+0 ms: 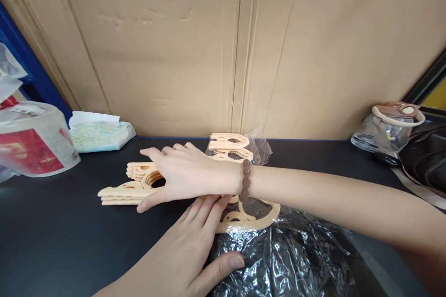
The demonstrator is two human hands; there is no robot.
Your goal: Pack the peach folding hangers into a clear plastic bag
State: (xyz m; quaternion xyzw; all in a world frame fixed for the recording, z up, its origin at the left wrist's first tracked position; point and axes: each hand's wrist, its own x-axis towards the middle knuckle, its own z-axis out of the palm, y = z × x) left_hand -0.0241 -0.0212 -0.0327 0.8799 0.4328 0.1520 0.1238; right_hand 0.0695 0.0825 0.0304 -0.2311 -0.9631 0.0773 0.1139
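Observation:
My right hand (pixel 181 171), with a brown braided band at the wrist, reaches across to the left over my left hand. Its thumb and fingers are spread apart at a stack of beige plastic folding hangers (pixel 120 195), and its palm hides the stack's right end. My left hand (pixel 198 241) lies with fingers stretched out at the edge of a clear plastic bag (pixel 285 250). Those fingertips reach a beige hanger (pixel 259 223) at the bag's upper end, partly covered by my right forearm. Farther back lie more folded hangers (pixel 230 141) in clear wrapping.
Cardboard (pixel 167 55) stands along the back of the black table (pixel 52 232). On the left are a tissue pack (pixel 101 134) and a large roll in plastic wrap (pixel 38 139). A clear bottle with a brown lid (pixel 393 125) and a black bag (pixel 428 158) stand at the right.

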